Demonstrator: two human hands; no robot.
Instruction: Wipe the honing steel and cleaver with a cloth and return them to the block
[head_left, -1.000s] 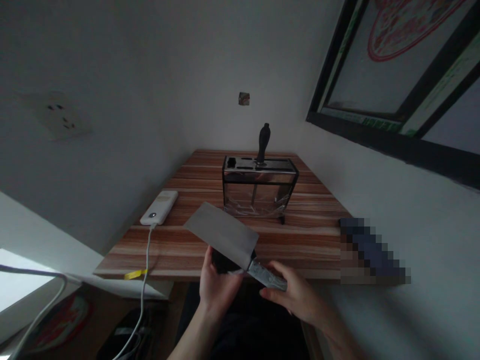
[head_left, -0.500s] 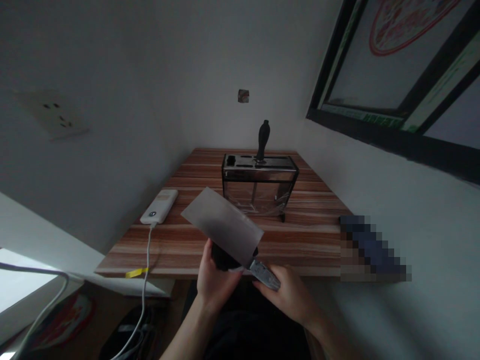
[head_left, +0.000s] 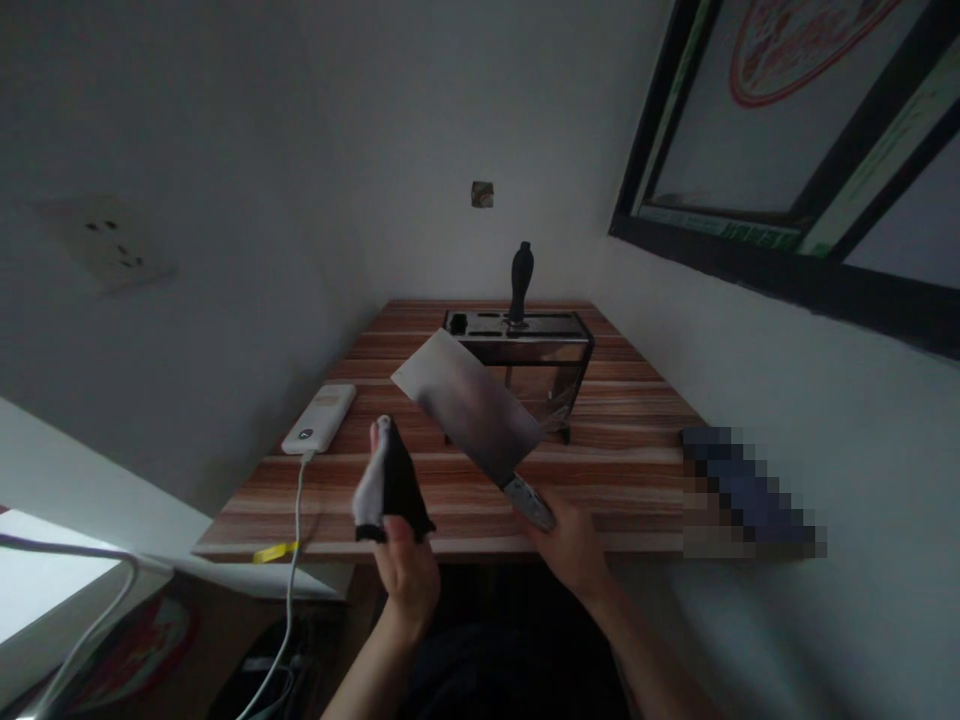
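Observation:
My right hand point(head_left: 568, 545) is closed round the grey handle of a cleaver point(head_left: 472, 405), whose broad metal blade points up and to the left above the table. A black and light-grey cloth point(head_left: 401, 480) is gripped in my left hand point(head_left: 409, 575), to the left of the blade and apart from it. Behind the blade stands a knife block point(head_left: 551, 350) with a metal slotted top and clear sides. One black-handled tool point(head_left: 522, 285) stands upright in a slot of it. The blade hides the block's lower left part.
On the wood-grain table point(head_left: 630, 480), a white power bank point(head_left: 321, 418) lies at the left with a white cable point(head_left: 298, 510) running off the front edge. Yellow tape point(head_left: 274, 552) sticks at that edge. A blurred dark object point(head_left: 750, 490) lies at the right. Walls close in both sides.
My left hand has come away from the blade, moving left with the cloth, which now shows in full. The cleaver has risen slightly up and to the right in my right hand.

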